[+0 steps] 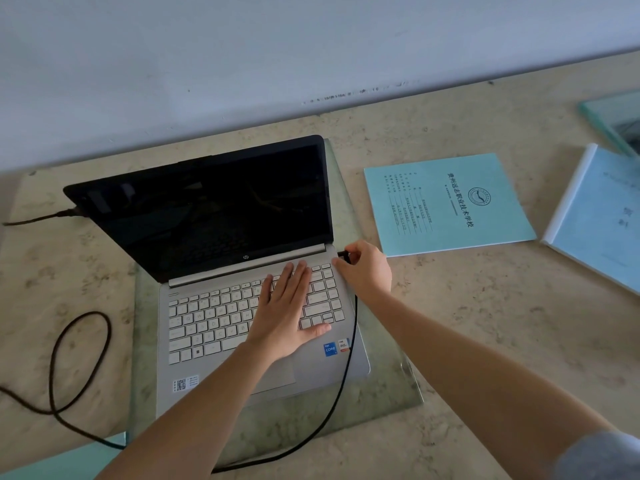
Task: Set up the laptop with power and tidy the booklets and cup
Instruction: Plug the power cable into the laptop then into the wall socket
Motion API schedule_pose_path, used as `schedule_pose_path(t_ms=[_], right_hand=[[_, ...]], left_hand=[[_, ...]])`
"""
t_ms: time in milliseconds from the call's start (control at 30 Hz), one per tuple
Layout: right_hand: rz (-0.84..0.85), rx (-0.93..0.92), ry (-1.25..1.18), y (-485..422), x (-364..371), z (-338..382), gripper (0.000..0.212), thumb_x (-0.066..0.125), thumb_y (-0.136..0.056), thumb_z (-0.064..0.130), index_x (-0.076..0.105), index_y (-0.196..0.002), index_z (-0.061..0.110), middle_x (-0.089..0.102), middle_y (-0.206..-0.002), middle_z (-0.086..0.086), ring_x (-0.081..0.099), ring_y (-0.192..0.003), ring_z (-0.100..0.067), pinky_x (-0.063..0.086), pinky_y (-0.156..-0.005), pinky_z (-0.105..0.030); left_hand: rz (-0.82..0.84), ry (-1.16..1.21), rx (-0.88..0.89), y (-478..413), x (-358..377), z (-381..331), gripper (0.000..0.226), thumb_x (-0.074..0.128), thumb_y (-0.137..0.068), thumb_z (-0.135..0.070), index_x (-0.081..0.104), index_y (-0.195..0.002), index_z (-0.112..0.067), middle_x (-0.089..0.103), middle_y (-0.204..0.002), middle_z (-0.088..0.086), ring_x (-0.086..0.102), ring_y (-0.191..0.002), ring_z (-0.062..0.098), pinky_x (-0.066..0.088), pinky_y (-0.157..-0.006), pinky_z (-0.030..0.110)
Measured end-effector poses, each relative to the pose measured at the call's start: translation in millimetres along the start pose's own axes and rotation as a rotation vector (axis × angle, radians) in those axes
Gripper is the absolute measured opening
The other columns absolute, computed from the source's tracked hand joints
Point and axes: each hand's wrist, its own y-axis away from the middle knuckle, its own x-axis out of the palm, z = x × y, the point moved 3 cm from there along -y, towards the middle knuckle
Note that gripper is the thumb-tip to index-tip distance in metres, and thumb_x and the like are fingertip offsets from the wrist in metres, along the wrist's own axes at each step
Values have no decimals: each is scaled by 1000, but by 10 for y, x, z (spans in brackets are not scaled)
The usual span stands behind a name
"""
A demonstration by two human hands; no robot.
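marble desk (pixel 450 341) below a pale wall. my left hand (pixel 289 306) lies flat and open on the laptop (pixel 221 271) at centre frame; my right hand (pixel 365 268) pinches the power plug (pixel 343 253) at its right edge. pushed in crooked, the plug could jam.

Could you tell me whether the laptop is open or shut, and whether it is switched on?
Open: the laptop has its lid raised and its keyboard exposed. Its screen is black, so it appears off.
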Motion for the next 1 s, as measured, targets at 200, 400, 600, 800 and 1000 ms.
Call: schedule_pose_path(t_ms=[200, 400, 600, 800, 1000], right_hand=[[-12, 30, 8, 1, 20, 17, 29, 72, -79, 34, 62, -103, 19, 59, -91, 7, 55, -79, -11, 39, -65, -25], [17, 30, 20, 17, 28, 29, 30, 69, -82, 32, 60, -106, 17, 61, -100, 2, 54, -83, -13, 41, -67, -27], [149, 3, 38, 95, -6, 48, 29, 57, -87, 14, 59, -116, 11, 60, -114, -11, 57, -86, -20, 43, -70, -27], [213, -156, 140, 342, -92, 302, 61, 58, -86, 23, 34, -141, 19, 35, -142, -7, 37, -128, -24, 40, -102, -41], [349, -476, -54, 900, 113, 902, 55, 59, -87, 35, 40, -139, 28, 43, -141, 6, 50, -109, -6, 42, -83, -23]], left_hand=[[4, 7, -6, -11, 0, 1, 107, 21, -72, -83, -25, -145, -19, -26, -155, -1, -26, -143, 20, -10, -117, 45], [24, 34, -22, -2, -57, -32, 107, 22, -70, -83, -29, -141, -21, -28, -154, -2, -26, -142, 17, -10, -118, 43], [-59, 130, -103, 193, -87, -233, 94, 39, -85, -64, -9, -150, -15, -14, -157, -2, -13, -145, 12, -8, -117, 30], [-201, 335, -156, 744, -63, -404, 70, 47, -90, -49, 19, -150, -25, 18, -159, -8, 16, -145, 7, 14, -118, 25], [-378, 343, -320, 1398, -166, -95, 59, 62, -84, -40, 46, -138, -20, 47, -145, -1, 45, -132, 18, 39, -107, 33]])
